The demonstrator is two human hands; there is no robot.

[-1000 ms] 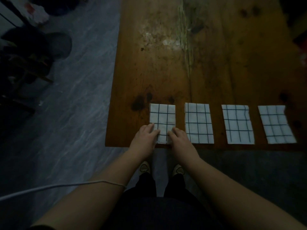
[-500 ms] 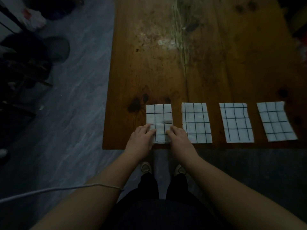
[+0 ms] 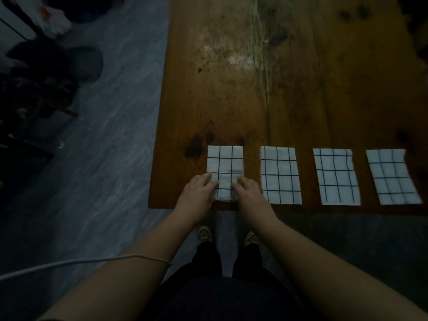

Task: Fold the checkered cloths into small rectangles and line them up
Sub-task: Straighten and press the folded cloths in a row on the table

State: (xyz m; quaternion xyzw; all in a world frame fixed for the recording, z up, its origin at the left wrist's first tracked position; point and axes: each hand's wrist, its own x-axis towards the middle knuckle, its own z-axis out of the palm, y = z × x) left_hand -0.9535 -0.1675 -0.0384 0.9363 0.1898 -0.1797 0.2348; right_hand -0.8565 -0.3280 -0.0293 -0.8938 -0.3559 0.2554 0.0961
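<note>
nothing moved: left hand [image 3: 199, 193] and right hand [image 3: 252, 193], fingers flat, still press near corners of leftmost cloth [image 3: 224, 161].

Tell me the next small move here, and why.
Probably lift both hands away: the left hand and right hand press the near corners of the leftmost white, black-gridded folded cloth, already in line with three like cloths on the brown wooden table.

place: dim indoor room, likely a home | worktop [image 3: 231, 100]: worn wooden planks with dark knots, pale stains, scratches | floor [image 3: 104, 158]: grey marbled surface | far left: dark clutter [image 3: 46, 77] piled on the floor, white bag [image 3: 54, 22] behind it
</note>
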